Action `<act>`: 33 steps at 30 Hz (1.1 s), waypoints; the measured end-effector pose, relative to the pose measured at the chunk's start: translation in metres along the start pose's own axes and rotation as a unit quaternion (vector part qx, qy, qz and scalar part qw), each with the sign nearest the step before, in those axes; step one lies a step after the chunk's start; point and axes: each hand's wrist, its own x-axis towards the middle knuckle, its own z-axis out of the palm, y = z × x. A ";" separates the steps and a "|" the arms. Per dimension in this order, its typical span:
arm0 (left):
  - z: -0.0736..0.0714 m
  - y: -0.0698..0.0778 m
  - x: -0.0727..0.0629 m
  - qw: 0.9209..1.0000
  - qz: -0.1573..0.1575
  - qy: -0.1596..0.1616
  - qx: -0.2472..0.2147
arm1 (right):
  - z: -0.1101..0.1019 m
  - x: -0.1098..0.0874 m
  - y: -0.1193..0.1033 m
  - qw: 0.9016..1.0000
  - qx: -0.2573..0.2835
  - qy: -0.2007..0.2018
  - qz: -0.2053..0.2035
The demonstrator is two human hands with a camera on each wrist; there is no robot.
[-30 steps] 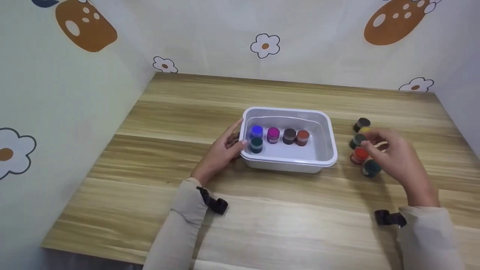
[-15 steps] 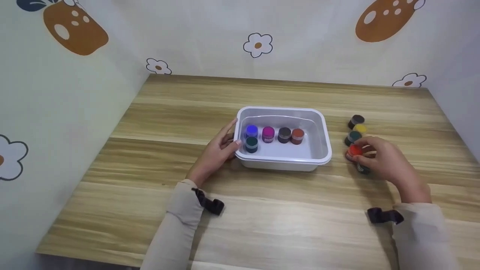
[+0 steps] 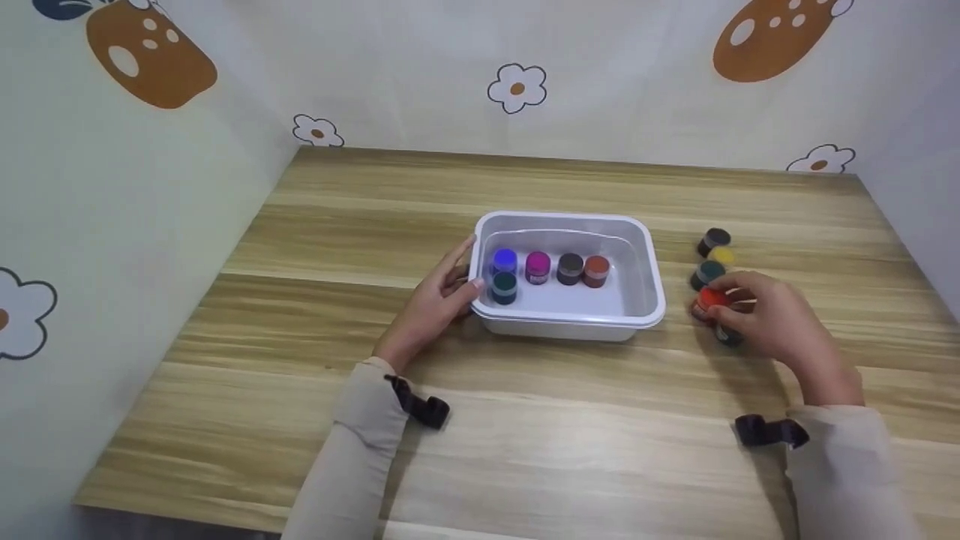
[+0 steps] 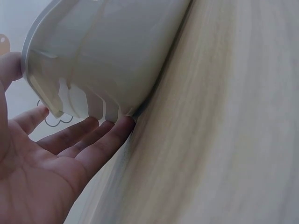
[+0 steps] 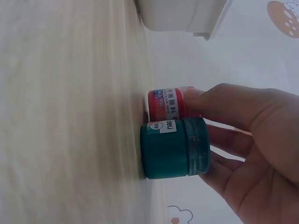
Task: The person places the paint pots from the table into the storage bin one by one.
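Observation:
My left hand (image 3: 426, 315) holds the left end of a white plastic tub (image 3: 564, 318), thumb on the rim and fingertips against its outer wall (image 4: 117, 51). Small paint jars stand inside: blue (image 3: 505, 260), dark green (image 3: 504, 288), magenta (image 3: 537, 268), dark brown (image 3: 570, 268) and rust-brown (image 3: 596, 271). Right of the tub, my right hand (image 3: 784, 322) pinches a red paint jar (image 5: 163, 103) by its lid between thumb and fingers. Its base is close to the tabletop. A teal paint jar (image 5: 166, 149) stands right beside it, partly under the hand in the head view.
Behind the red jar stand a dark green jar (image 3: 708, 274), a yellow-lidded jar (image 3: 722, 256) and a black-lidded jar (image 3: 715, 241). Everything rests on a wood-grain table (image 3: 300, 300), enclosed by patterned walls (image 3: 420, 75) at the back and sides.
My right hand has come down from above the yellow and green jars onto the red jar and taken hold of its lid. The left hand stays at the tub.

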 end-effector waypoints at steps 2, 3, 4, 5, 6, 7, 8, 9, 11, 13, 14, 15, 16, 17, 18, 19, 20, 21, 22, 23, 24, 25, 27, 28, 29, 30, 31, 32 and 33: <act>0.000 0.000 0.001 1.000 0.004 -0.003 -0.008 | -0.002 -0.001 -0.002 1.000 0.001 0.013 -0.009; -0.001 -0.001 0.001 1.000 0.006 -0.005 -0.011 | -0.004 -0.001 -0.003 1.000 0.004 0.021 -0.015; -0.001 -0.001 0.002 1.000 0.009 -0.007 -0.013 | -0.006 -0.002 -0.003 0.999 0.006 0.032 -0.025; -0.001 0.000 0.002 1.000 0.012 -0.008 -0.015 | -0.008 -0.002 -0.004 0.998 0.010 0.042 -0.034; -0.001 0.000 0.003 1.000 0.013 -0.008 -0.014 | -0.010 -0.003 -0.006 0.998 0.015 0.050 -0.037; -0.001 0.001 0.004 1.000 0.015 -0.008 -0.009 | -0.012 -0.003 -0.007 0.997 0.018 0.058 -0.042; -0.001 0.001 0.004 1.000 0.018 -0.008 -0.005 | -0.014 -0.003 -0.009 0.996 0.023 0.065 -0.047; -0.001 0.002 0.005 1.000 0.018 -0.008 -0.001 | -0.017 -0.003 -0.011 0.996 0.026 0.072 -0.050; 0.000 0.003 0.005 1.000 0.017 -0.005 0.008 | -0.021 -0.002 -0.017 0.995 0.032 0.081 -0.054; 0.000 0.005 0.005 1.000 0.013 -0.004 0.012 | -0.024 -0.001 -0.027 0.994 0.035 0.086 -0.054; 0.000 0.005 0.005 1.000 0.010 -0.003 0.010 | -0.024 0.001 -0.033 0.994 0.036 0.086 -0.052; 0.000 0.005 0.005 1.000 0.007 -0.002 0.010 | -0.025 0.003 -0.040 0.994 0.042 0.084 -0.054; -0.001 0.005 0.004 1.000 0.007 -0.003 0.008 | -0.025 0.005 -0.048 0.994 0.046 0.081 -0.057; -0.001 0.005 0.004 1.000 0.006 -0.003 0.006 | -0.024 0.007 -0.055 0.994 0.045 0.079 -0.062; -0.001 0.005 0.004 1.000 0.006 -0.004 0.003 | -0.022 0.010 -0.063 0.994 0.047 0.076 -0.067; -0.001 0.004 0.003 1.000 0.006 -0.004 0.002 | -0.019 0.014 -0.071 0.993 0.050 0.073 -0.076; -0.002 0.003 0.003 1.000 0.006 -0.003 0.001 | -0.016 0.017 -0.079 0.992 0.054 0.067 -0.090; -0.002 0.003 0.002 1.000 0.007 -0.002 0.002 | -0.012 0.020 -0.086 0.991 0.062 0.059 -0.104; -0.002 0.002 0.002 1.000 0.006 -0.002 0.001 | -0.007 0.024 -0.093 0.990 0.063 0.051 -0.114; -0.003 0.001 0.001 1.000 0.005 -0.001 0.002 | -0.002 0.027 -0.099 0.989 0.067 0.041 -0.123; -0.003 0.001 0.001 1.000 0.004 0.001 0.003 | 0.004 0.030 -0.105 0.989 0.073 0.027 -0.127; -0.003 0.000 0.000 1.000 0.003 0.003 0.007 | 0.009 0.034 -0.110 0.988 0.077 0.014 -0.131; -0.003 0.000 0.000 1.000 0.002 0.005 0.009 | 0.021 0.041 -0.120 0.988 0.079 -0.014 -0.134; -0.002 0.000 -0.001 1.000 0.001 0.006 0.011 | 0.026 0.044 -0.123 0.988 0.074 -0.026 -0.134; -0.002 0.000 -0.001 1.000 0.001 0.006 0.010 | 0.032 0.048 -0.127 0.988 0.071 -0.039 -0.132; -0.001 0.000 -0.001 1.000 0.003 0.005 0.008 | 0.038 0.051 -0.130 0.988 0.064 -0.049 -0.132; -0.001 0.000 -0.001 1.000 0.005 0.004 0.005 | 0.044 0.053 -0.133 0.987 0.059 -0.056 -0.136; 0.000 0.001 -0.001 1.000 0.007 0.003 0.002 | 0.049 0.056 -0.135 0.987 0.054 -0.061 -0.138; 0.000 0.001 -0.001 1.000 0.009 0.002 -0.002 | 0.054 0.058 -0.138 0.987 0.047 -0.063 -0.143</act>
